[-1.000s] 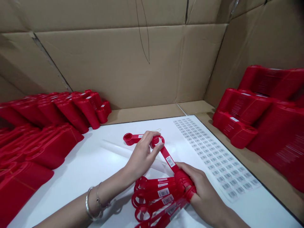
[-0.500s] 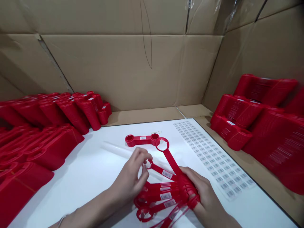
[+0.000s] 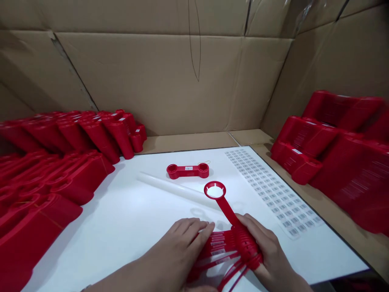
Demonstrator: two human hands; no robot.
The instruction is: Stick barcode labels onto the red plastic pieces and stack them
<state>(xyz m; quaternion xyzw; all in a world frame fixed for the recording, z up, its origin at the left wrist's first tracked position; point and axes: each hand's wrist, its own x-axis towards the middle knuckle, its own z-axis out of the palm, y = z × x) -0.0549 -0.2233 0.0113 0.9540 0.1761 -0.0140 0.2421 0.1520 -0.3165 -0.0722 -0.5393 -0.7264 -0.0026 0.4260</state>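
Right hand (image 3: 267,247) clenched round a bundle of red plastic ring-ended strips (image 3: 219,243), one strip's ring (image 3: 214,190) sticking out over the white table (image 3: 100,239). Left hand (image 3: 179,251) lies flat on the bundle, released, fingers extended. A single strip (image 3: 187,171) lies apart on the table; its barcode sticker (image 3: 189,168) and the sheet of barcode labels (image 3: 273,190) are too small to read.
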